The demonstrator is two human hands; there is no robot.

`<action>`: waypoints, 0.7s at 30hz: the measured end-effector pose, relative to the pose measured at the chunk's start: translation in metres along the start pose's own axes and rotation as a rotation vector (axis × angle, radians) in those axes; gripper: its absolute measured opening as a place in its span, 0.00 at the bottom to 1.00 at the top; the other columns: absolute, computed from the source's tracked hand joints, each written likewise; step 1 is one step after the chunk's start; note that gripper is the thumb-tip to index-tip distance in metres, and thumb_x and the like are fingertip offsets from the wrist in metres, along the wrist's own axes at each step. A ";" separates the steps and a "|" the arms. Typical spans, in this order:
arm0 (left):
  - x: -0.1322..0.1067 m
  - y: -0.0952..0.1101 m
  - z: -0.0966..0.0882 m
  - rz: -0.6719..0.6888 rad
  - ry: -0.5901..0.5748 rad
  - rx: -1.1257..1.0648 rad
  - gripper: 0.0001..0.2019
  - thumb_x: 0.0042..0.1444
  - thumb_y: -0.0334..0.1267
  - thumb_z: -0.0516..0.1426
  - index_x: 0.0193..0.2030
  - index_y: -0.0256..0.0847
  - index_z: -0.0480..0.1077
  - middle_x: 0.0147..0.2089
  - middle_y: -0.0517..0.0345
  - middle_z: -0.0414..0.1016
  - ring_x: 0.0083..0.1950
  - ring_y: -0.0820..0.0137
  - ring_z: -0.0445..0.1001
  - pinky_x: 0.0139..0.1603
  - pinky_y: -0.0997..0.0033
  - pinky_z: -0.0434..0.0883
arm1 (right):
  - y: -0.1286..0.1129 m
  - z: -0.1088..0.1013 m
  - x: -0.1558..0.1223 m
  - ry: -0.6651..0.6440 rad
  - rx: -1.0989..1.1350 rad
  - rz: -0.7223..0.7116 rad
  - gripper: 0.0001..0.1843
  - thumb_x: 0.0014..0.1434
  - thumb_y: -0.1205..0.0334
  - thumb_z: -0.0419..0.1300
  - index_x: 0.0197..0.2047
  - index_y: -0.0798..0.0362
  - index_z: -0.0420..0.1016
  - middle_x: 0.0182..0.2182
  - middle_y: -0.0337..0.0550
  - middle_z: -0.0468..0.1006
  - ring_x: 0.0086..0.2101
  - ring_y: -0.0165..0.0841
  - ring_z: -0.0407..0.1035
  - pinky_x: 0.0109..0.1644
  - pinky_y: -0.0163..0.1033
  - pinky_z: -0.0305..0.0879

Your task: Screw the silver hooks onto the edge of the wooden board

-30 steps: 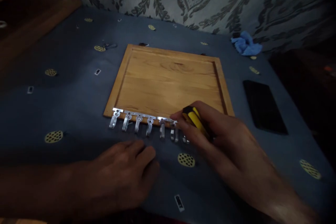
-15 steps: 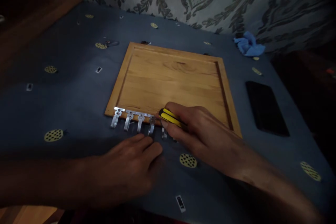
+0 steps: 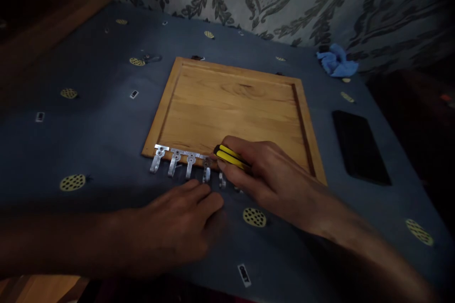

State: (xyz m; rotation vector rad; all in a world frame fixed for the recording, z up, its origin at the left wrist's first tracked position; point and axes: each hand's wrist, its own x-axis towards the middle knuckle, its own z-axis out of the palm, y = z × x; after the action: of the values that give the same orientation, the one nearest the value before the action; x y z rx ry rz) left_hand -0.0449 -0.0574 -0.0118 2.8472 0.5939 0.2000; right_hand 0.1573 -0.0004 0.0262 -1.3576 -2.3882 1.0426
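A wooden board [image 3: 231, 104] lies flat on a blue patterned cloth [image 3: 88, 128]. A metal rail of several silver hooks [image 3: 181, 160] runs along the board's near edge. My right hand [image 3: 270, 177] is closed round a yellow and black screwdriver [image 3: 229, 156], whose tip points left at the hook near the middle of the rail. My left hand [image 3: 177, 225] rests on the cloth just in front of the hooks, fingers loosely together, fingertips close to the rail and holding nothing.
A black phone [image 3: 359, 147] lies right of the board. A crumpled blue cloth [image 3: 336, 62] sits at the far right by the patterned wall. A small dark object [image 3: 151, 58] lies far left of the board. Wooden furniture [image 3: 42, 23] stands at the left.
My right hand has slid left along the rail with the screwdriver, from the right-hand hooks to the middle one. My left hand has crept slightly forward and right.
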 end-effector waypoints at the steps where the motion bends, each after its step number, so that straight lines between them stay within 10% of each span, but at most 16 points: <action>1: 0.000 0.000 0.000 0.001 0.001 -0.001 0.18 0.45 0.20 0.58 0.45 0.32 0.70 0.43 0.47 0.74 0.45 0.57 0.75 0.54 0.52 0.78 | 0.000 0.000 0.000 0.004 0.000 0.000 0.13 0.68 0.58 0.52 0.30 0.50 0.61 0.23 0.35 0.66 0.25 0.29 0.59 0.30 0.37 0.49; 11: -0.001 0.000 -0.002 -0.010 0.003 -0.012 0.11 0.52 0.21 0.56 0.41 0.36 0.70 0.41 0.50 0.73 0.43 0.58 0.73 0.56 0.52 0.75 | 0.002 -0.007 0.004 0.130 -0.014 -0.018 0.12 0.67 0.57 0.54 0.31 0.49 0.62 0.23 0.36 0.68 0.24 0.29 0.61 0.29 0.38 0.52; 21: -0.004 -0.008 -0.031 -0.074 0.098 -0.283 0.09 0.57 0.27 0.57 0.44 0.38 0.71 0.44 0.54 0.78 0.40 0.66 0.75 0.45 0.67 0.73 | 0.036 -0.007 0.049 0.112 -0.338 -0.033 0.12 0.66 0.68 0.54 0.48 0.52 0.76 0.44 0.49 0.72 0.40 0.38 0.70 0.47 0.42 0.68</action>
State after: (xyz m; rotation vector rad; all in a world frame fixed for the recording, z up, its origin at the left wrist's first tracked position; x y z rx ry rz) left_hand -0.0573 -0.0457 0.0152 2.5504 0.6333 0.3810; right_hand 0.1573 0.0551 -0.0004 -1.4289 -2.5729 0.5531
